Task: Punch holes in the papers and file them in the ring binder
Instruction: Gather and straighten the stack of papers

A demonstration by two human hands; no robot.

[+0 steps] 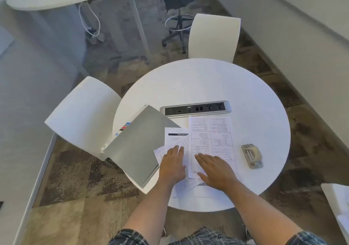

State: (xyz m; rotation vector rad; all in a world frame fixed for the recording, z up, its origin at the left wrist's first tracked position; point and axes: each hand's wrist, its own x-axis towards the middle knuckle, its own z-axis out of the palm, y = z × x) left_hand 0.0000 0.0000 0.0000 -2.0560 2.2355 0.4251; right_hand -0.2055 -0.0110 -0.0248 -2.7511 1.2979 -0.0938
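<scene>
White round table [217, 78] fills the view, and both hands are flat on the papers [211, 137] at its six o'clock edge. Left hand [172, 166] lies palm down with fingers together on the fanned lower sheets, gripping nothing. Right hand [215, 171] presses flat and spread on the top sheet, fingers aimed toward ten o'clock, also holding nothing. That top sheet runs from the hands up toward twelve, its far edge just touching the power strip [195, 108] set into the table's middle. At nine o'clock from the papers sits the grey binder [136, 142], closed, angled, hanging off the table edge, its corner tucked under the sheets, coloured tabs poking out on its far side. Over at three o'clock the hole punch [252, 155] rests alone, well apart from the papers. White chairs [83, 112] stand at nine and twelve.
</scene>
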